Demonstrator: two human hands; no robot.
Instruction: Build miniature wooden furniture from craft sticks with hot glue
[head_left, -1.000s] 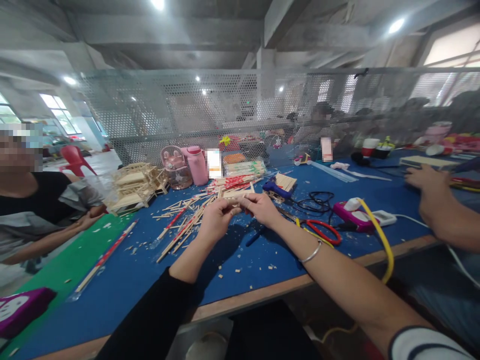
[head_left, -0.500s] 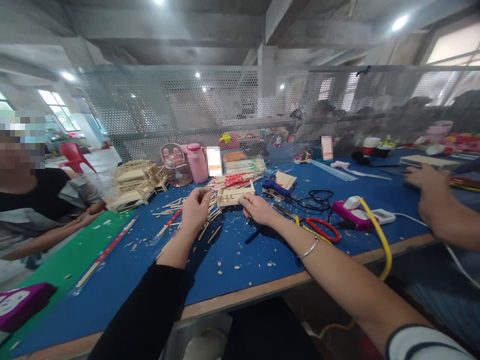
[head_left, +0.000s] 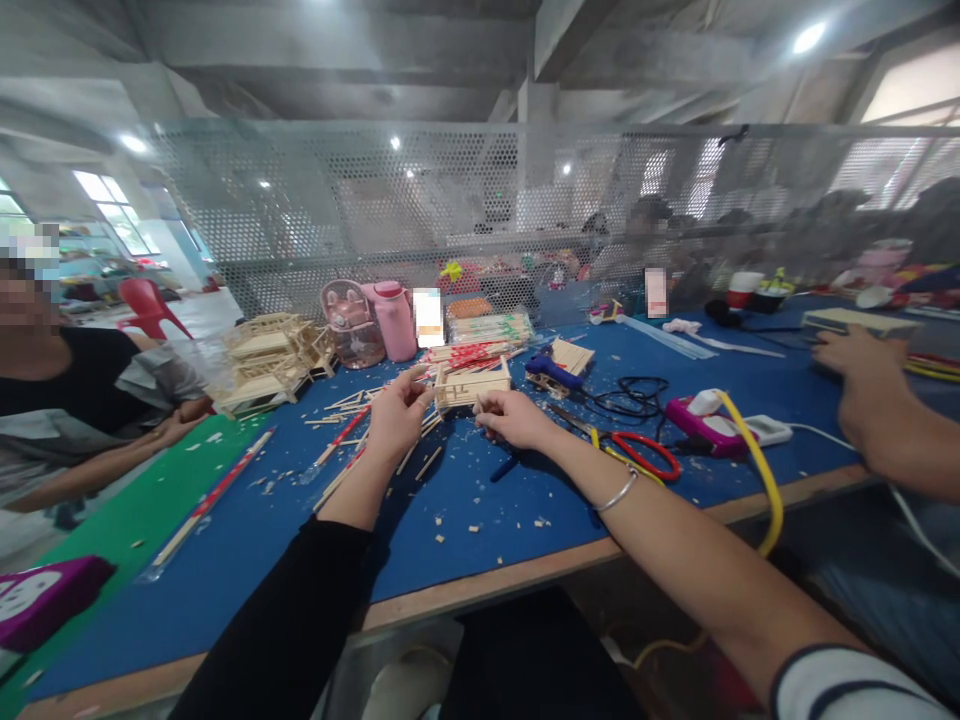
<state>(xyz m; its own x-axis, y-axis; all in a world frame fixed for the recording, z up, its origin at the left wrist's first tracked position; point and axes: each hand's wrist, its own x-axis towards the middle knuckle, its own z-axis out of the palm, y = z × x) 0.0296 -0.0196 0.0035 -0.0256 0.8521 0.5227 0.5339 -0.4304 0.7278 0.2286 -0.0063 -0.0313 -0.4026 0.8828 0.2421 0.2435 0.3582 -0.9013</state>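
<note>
A small frame of pale wooden sticks (head_left: pixel 474 386) stands on the blue tabletop (head_left: pixel 465 590) in front of me. My left hand (head_left: pixel 399 412) is at its left end, thumb and fingertips closed on the frame's edge. At the frame's front right corner is my right hand (head_left: pixel 514 418), fingers curled in a pinch; whatever lies between its fingertips is too small to make out. Loose sticks (head_left: pixel 352 408) are scattered beside and beneath my left hand. Behind the frame lie red-wrapped stick bundles (head_left: pixel 469 355). A blue glue gun (head_left: pixel 553 372) rests to the right.
Red-handled scissors (head_left: pixel 646 455), a magenta power strip (head_left: pixel 709 428) with a yellow cable, and black cord lie right. Built stick models (head_left: pixel 270 360) and a pink bottle (head_left: pixel 394 322) stand back left. A person sits left; another person's arm (head_left: pixel 874 400) reaches in from the right.
My left hand has moved slightly right and up, closer to the frame's left end. My right hand's fingers have curled lower at the frame's front corner. The view has shifted a little.
</note>
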